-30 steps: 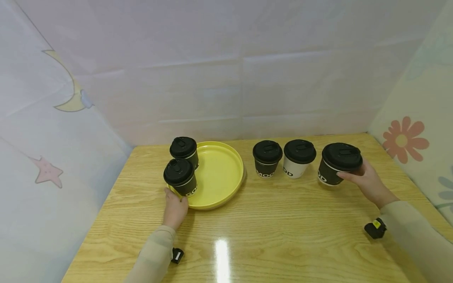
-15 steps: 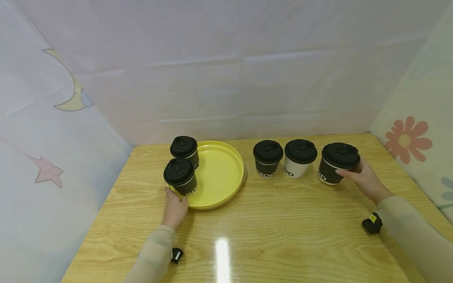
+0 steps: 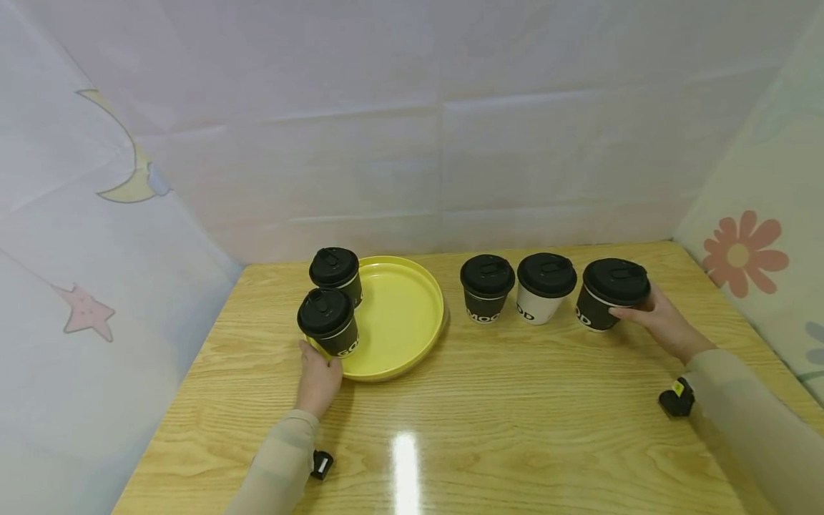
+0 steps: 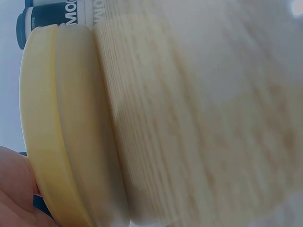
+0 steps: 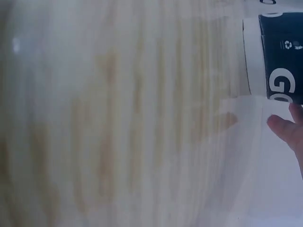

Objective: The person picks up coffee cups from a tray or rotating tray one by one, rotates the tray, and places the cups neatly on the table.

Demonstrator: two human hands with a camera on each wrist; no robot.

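My right hand (image 3: 666, 325) grips a black paper coffee cup (image 3: 595, 313) with a black lid at the right end of a row; I cannot tell whether its base touches the table. In the right wrist view the cup (image 5: 284, 56) shows white lettering beside the fingertips. A white cup (image 3: 536, 306) and another black cup (image 3: 484, 306) stand to its left, both lidded. At the left, my left hand (image 3: 318, 379) holds the near-left rim of a round yellow tray (image 3: 402, 315). Two black lidded cups, a near one (image 3: 331, 336) and a far one (image 3: 335, 268), stand at the tray's left side.
All of this is on a wooden table (image 3: 489, 415). A pale fabric backdrop (image 3: 399, 143) rises behind the table and at both sides. Black wrist devices, a left one (image 3: 322, 463) and a right one (image 3: 677, 399), sit at the sleeves.
My right hand has moved the black cup slightly left, closer to the white cup, and appears to have lowered it. My left hand, the tray and the other cups stay put.
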